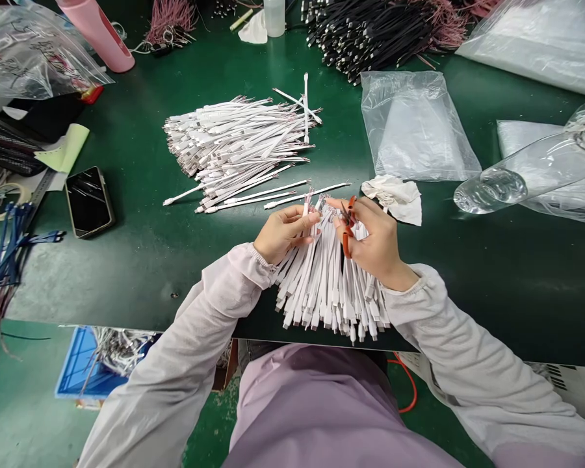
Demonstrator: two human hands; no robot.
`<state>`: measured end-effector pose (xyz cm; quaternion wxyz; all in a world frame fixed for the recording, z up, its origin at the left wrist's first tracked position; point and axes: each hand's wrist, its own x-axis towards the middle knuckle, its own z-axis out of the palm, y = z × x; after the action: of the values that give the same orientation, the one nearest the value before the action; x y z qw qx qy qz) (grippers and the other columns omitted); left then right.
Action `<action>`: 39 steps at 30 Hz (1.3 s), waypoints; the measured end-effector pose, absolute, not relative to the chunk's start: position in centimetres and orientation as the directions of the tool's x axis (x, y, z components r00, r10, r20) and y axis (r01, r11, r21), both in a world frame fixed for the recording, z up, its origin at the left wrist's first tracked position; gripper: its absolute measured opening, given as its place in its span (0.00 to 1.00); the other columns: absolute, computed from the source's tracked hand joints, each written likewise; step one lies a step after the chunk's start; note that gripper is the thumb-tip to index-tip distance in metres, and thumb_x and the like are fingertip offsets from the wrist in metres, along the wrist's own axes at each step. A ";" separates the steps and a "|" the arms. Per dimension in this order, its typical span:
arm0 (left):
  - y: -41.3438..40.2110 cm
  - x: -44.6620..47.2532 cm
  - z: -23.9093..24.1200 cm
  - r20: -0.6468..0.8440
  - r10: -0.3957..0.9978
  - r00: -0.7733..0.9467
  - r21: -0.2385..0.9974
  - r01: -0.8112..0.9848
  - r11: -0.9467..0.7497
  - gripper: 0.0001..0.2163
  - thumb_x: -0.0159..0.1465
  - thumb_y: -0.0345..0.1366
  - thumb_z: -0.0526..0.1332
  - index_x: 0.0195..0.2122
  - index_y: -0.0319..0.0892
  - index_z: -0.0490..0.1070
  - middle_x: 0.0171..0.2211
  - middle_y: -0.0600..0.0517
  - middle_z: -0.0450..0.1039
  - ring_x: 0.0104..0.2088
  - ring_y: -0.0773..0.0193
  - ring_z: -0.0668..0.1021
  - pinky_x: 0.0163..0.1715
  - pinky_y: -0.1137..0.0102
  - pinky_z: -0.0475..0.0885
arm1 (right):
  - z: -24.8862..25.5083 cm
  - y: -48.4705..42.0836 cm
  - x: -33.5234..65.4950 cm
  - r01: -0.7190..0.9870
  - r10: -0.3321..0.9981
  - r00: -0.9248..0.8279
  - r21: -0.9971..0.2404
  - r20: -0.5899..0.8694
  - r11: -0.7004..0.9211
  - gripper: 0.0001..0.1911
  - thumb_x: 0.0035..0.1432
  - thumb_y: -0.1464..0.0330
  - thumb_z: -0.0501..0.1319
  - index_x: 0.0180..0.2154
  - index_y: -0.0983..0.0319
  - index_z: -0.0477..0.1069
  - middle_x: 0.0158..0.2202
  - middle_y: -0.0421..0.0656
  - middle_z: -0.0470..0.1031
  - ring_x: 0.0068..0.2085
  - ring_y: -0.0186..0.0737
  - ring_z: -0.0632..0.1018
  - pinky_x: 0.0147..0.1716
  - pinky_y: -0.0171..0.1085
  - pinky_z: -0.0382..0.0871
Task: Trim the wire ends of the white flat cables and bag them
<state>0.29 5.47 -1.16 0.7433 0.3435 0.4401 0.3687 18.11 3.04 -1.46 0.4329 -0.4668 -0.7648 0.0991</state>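
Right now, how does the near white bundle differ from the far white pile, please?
The near white bundle fans its connectors toward the front edge of the table; the far white pile has them mostly leftward. The near white bundle lies by that edge, the far white pile farther back. Both have thin wire ends.

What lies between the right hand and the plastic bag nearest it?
Head view: a crumpled white cloth or tissue lies between the right hand and that bag.
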 end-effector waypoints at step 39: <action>5.2 0.7 -1.9 -0.316 0.894 0.318 0.900 -0.196 0.389 0.12 0.48 0.37 0.73 0.27 0.38 0.72 0.26 0.56 0.67 0.26 0.74 0.69 0.25 0.76 0.68 | -1.5 3.3 18.5 0.647 0.837 -0.111 -0.600 0.536 0.470 0.08 0.58 0.68 0.56 0.33 0.59 0.74 0.27 0.42 0.70 0.29 0.41 0.72 0.33 0.40 0.67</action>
<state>0.66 5.21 -1.89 0.7082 0.3970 0.4391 0.3848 18.51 3.28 -1.48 0.4376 -0.5033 -0.7373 0.1081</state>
